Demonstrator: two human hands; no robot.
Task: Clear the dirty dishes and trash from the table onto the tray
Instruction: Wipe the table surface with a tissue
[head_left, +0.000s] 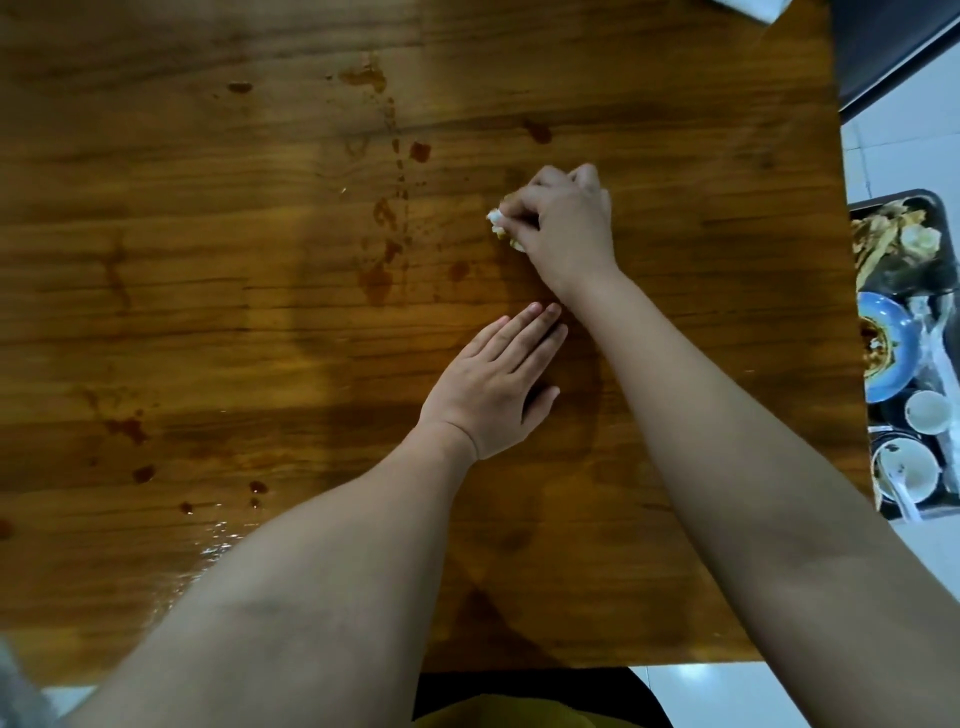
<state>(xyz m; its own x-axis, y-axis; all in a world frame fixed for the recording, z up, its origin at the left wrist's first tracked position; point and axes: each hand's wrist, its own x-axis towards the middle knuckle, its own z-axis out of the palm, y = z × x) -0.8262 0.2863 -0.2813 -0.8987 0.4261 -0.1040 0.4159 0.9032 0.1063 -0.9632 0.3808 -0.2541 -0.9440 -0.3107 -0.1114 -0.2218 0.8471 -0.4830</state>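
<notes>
While right fingers (525, 209) clutch a napkin (495, 217), left fingers (525, 332) lie flat amid sauce stains (376, 278)

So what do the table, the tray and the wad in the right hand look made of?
Table: varnished wood, grain and glare show. Tray: probably metal, dull grey rim. Wad: likely paper tissue, white and crumpled.

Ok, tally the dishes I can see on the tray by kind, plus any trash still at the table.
blue plate: 1
white cups: 2
white spoon: 1
crumpled tissue, held in the right hand on the table: 1
Total: 5 in view; the tray runs off frame.
</notes>
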